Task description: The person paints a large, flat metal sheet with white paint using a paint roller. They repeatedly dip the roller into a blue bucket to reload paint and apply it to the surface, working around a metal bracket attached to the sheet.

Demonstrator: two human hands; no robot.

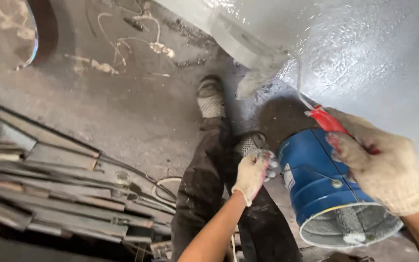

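My right hand (381, 167), in a cream knit glove, grips the red handle (327, 120) of a paint roller. Its wire frame runs up to the roller sleeve (246, 41), which lies against a wet, glossy grey painted surface (355, 48). My left hand (253, 172), also gloved, hangs beside a blue paint bucket (311, 179) and holds its thin wire bail by the rim side. The bucket tilts toward me and shows grey paint and a second small roller (351, 225) inside. Below are my dark trousers and two shoes (211, 99).
A stack of flat grey metal bars and profiles (49, 194) lies at the lower left with cables across it. The concrete floor (136, 106) is stained, with white paint streaks at the top. A dark curved object (44, 29) sits at the upper left.
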